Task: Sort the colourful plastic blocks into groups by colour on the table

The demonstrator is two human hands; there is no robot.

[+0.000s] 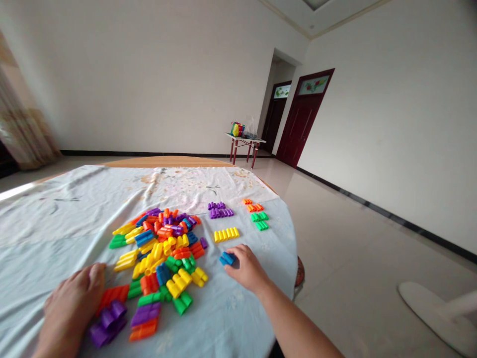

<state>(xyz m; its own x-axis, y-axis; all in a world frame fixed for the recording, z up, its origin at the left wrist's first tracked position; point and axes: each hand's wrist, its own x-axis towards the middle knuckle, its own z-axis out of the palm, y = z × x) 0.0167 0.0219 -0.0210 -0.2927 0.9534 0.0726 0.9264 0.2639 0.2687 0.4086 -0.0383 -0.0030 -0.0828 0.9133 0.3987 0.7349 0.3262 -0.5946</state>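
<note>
My right hand [248, 268] pinches a small blue plastic building block [227, 258] just above or on the cloth, right of a heap of blocks. My left hand [76, 301] lies flat at the heap's left side, its fingers stretched out beside a red-orange block [115, 296] and some purple blocks [108, 323]. The heap mixes yellow blocks [179, 282], orange, green, blue and purple ones. Beyond my right hand sit a yellow row [226, 234], purple rows [221, 213], orange blocks [255, 208] and green blocks [260, 217], grouped by colour.
A floral and pale blue cloth [208, 323] covers the round table. Farther off, a small side table [246, 139] carries a colourful bag [237, 130] and a clear plastic bag. A white round base [436, 313] stands on the floor at right. Dark red doors [303, 119] are at the back.
</note>
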